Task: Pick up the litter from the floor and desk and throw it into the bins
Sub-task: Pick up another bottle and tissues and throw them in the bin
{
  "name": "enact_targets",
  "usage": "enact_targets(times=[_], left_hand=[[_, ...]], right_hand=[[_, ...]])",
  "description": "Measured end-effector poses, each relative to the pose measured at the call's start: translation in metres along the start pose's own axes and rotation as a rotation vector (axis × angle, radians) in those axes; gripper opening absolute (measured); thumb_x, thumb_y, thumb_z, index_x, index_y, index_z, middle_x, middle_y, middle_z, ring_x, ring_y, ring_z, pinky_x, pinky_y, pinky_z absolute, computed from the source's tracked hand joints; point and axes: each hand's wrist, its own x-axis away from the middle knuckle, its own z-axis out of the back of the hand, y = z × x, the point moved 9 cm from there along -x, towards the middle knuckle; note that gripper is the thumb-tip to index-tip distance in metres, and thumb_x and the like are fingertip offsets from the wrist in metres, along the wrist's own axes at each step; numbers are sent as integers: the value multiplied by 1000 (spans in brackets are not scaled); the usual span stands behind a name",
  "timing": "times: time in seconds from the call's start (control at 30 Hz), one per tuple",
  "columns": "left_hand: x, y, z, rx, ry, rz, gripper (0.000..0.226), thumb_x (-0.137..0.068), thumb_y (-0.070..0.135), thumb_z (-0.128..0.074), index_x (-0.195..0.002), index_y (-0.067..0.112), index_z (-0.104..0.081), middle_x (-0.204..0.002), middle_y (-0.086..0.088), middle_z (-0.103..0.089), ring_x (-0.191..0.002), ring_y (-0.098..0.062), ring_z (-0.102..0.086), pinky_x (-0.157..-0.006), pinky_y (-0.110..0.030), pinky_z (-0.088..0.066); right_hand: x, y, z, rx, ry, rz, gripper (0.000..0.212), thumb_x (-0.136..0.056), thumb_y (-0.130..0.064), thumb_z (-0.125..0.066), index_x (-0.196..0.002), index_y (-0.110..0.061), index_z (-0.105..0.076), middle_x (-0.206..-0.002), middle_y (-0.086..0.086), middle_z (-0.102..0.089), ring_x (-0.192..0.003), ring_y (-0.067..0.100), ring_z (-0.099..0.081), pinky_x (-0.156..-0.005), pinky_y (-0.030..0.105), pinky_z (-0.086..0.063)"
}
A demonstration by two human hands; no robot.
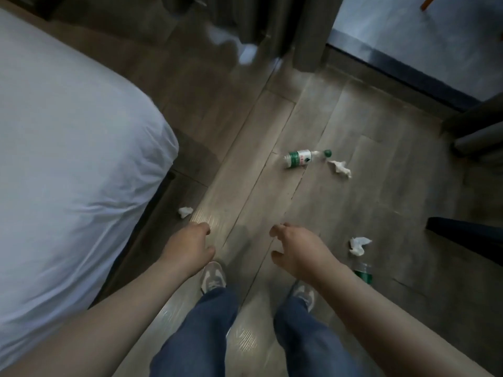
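Both hands reach out in front over the wood floor. The left hand and right hand are empty, fingers loosely curled and gripping nothing. We judge the step to be approach, with no litter collected yet. Nearest is a crumpled near tissue, just right of the right hand. A half-hidden bottle with a green label lies beside it, partly behind the forearm. A small tissue wad lies by the bed edge, beyond the left hand. Farther on, a capped bottle lies on its side, with a far tissue just beside it. No bin is in view. We reckon the next move is to bend, pinch the near tissue, then find a bin.
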Motion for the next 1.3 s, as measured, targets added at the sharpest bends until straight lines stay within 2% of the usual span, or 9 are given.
enact_targets(times=[0.3,0.53,0.63,0.77,0.87,0.97,1.07,1.13,1.3], left_hand=[[-144,-93,-137,68,110,99,41,-89,31,-60,-127,17,-53,-126,-4,-56,-109,-20,-57,-82,-27,-47],[-251,-160,-180,-41,394,96,42,-85,31,-62,-123,15,-55,-120,-7,-55,-110,-24,-52,-88,-30,-44],[-264,-191,-183,-68,471,145,43,-83,32,-63,-121,13,-53,-122,-8,-51,-110,-28,-48,-88,-33,-43],[-259,-208,-204,-68,368,253,51,-83,24,-64,-129,14,-45,-135,-11,-35,-119,-34,-37,-92,-38,-41],[-268,-209,-211,-19,349,258,49,-84,18,-63,-128,11,-44,-139,-15,-28,-120,-38,-37,-96,-38,-40],[-285,-217,-212,58,346,262,44,-84,17,-63,-123,8,-46,-136,-16,-29,-118,-38,-37,-96,-38,-39],[-291,-215,-216,47,386,255,36,-84,14,-60,-119,6,-52,-128,-18,-37,-113,-37,-41,-94,-36,-38],[-287,-195,-224,44,412,200,33,-85,11,-57,-118,7,-58,-122,-19,-45,-108,-37,-47,-91,-34,-39],[-294,-120,-232,58,417,-91,29,-85,12,-59,-113,11,-63,-110,-15,-54,-104,-34,-53,-88,-33,-42]], right_hand=[[-190,26,-118,167,24,308,40,-90,-30,-57,-129,-21,-51,-122,2,-58,-105,21,-59,-83,28,-46],[-321,30,-191,324,53,456,47,-88,-35,-59,-133,-22,-49,-127,3,-57,-109,22,-58,-86,30,-46],[-327,36,-214,357,10,486,48,-88,-33,-60,-132,-20,-49,-128,5,-56,-113,23,-56,-90,32,-47],[-293,62,-222,318,-60,409,49,-87,-37,-62,-132,-23,-49,-128,3,-55,-113,23,-55,-92,31,-46],[-276,84,-228,316,-99,374,49,-88,-39,-62,-133,-25,-48,-128,1,-55,-110,21,-56,-89,30,-47],[-278,103,-236,330,-127,336,49,-88,-38,-62,-134,-27,-47,-126,-2,-55,-108,18,-56,-84,27,-45],[-284,108,-234,371,-105,326,49,-89,-37,-61,-134,-26,-47,-127,-1,-55,-111,19,-55,-86,29,-45],[-283,109,-231,370,-86,320,48,-88,-37,-60,-134,-25,-48,-127,-1,-55,-111,20,-55,-87,29,-46],[-277,123,-231,335,-72,329,47,-90,-38,-60,-134,-26,-48,-126,-5,-56,-111,16,-55,-85,26,-43]])
